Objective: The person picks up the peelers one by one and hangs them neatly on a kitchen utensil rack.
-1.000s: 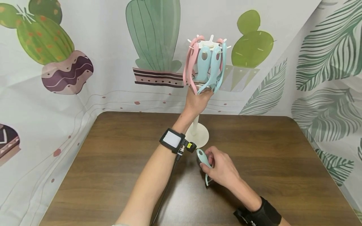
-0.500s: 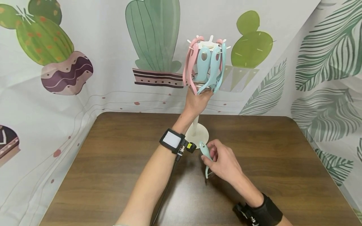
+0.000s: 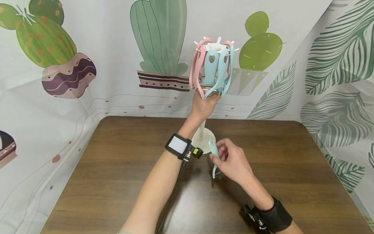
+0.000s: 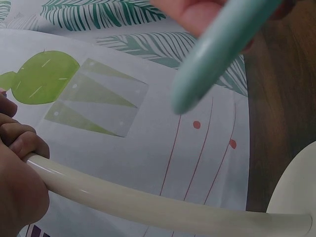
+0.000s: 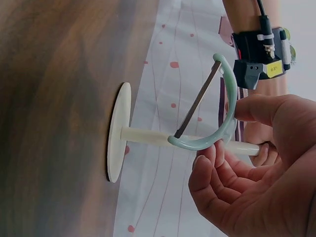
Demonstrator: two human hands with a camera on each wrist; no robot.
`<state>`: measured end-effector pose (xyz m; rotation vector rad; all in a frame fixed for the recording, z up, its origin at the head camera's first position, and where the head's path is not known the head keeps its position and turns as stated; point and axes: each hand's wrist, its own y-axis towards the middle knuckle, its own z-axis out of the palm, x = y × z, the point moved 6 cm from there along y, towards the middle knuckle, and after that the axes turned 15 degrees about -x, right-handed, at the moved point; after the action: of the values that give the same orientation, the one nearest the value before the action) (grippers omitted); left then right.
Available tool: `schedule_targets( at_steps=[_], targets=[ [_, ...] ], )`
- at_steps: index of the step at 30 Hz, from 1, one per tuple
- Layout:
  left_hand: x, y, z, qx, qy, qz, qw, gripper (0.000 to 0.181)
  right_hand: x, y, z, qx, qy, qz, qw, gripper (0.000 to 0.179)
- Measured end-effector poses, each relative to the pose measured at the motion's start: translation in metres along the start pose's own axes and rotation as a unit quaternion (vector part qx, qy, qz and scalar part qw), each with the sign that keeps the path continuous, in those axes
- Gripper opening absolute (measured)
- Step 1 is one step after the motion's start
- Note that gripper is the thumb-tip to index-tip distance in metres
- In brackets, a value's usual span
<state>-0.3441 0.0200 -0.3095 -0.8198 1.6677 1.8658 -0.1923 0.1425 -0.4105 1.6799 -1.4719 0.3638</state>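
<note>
My right hand [image 3: 233, 162] pinches a mint-green Y-shaped peeler [image 3: 213, 147] between thumb and fingers, above the table. In the right wrist view the peeler [image 5: 230, 94] shows its curved frame and straight metal blade; its handle is largely hidden. The left hand [image 3: 204, 105] grips the pole [image 4: 118, 195] of a cream stand, just below the hanging peelers. Around the stand's white pronged top [image 3: 218, 47] hang several pink peelers [image 3: 200, 65] and light blue peelers [image 3: 210, 70]. The round base [image 5: 118, 136] stands on the table, close behind the held peeler.
The brown wooden table [image 3: 117, 169] ends at a wall cloth [image 3: 111, 58] printed with cacti and leaves. A camera strap [image 3: 178, 145] sits on the left wrist, its black cable running along the forearm. Another black strap [image 3: 274, 216] wraps the right wrist.
My right hand has moved the mint-green peeler forward and slightly up, away from me, toward the stand's base. The left hand and the stand have stayed in place.
</note>
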Motion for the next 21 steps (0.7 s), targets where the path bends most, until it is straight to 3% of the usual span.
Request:
schedule_targets(
  at_steps=[12, 21],
  targets=[
    [-0.001, 0.000, 0.000, -0.008, -0.014, -0.011, 0.9998, 0.048, 0.006, 0.011, -0.007, -0.010, 0.010, 0.005, 0.9999, 0.036],
    [-0.001, -0.001, -0.001, -0.011, 0.003, 0.002, 0.9999, 0.045, 0.014, 0.017, -0.017, -0.028, 0.030, -0.003, 0.9992, 0.036]
  ],
)
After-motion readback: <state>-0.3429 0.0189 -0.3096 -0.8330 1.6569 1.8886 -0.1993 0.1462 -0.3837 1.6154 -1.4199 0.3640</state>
